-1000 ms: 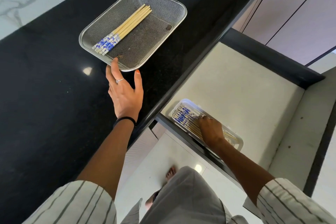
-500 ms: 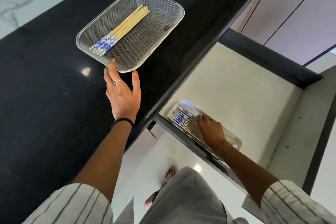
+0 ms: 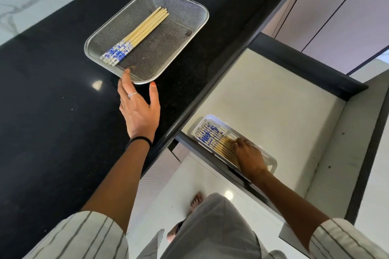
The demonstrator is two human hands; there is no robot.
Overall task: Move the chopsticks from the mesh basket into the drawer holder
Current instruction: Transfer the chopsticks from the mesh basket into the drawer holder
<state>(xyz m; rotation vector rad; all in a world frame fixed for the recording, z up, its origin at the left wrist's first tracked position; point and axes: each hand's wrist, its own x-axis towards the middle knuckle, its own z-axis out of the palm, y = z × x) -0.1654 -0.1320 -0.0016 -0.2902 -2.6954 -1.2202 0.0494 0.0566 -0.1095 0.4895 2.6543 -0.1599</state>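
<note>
A steel mesh basket (image 3: 179, 46) sits on the black counter and holds several wooden chopsticks (image 3: 139, 32) with blue-and-white ends. My left hand (image 3: 137, 109) grips the basket's near rim, fingertips over the edge and thumb against it. Down in the open drawer lies a clear plastic holder (image 3: 271, 159) with several chopsticks (image 3: 212, 136) of the same kind laid side by side. My right hand (image 3: 248, 156) rests palm-down on their plain wooden ends, fingers spread, closed around nothing.
The black counter (image 3: 52, 122) runs along the left, with a marble wall behind it. The drawer (image 3: 273, 101) has a pale floor and dark walls. Lilac cabinet doors stand at the upper right. My foot and the white tiled floor show below.
My right hand slid along the chopsticks in the holder toward their plain ends, so more of the blue ends show. My left hand kept its place at the basket's rim.
</note>
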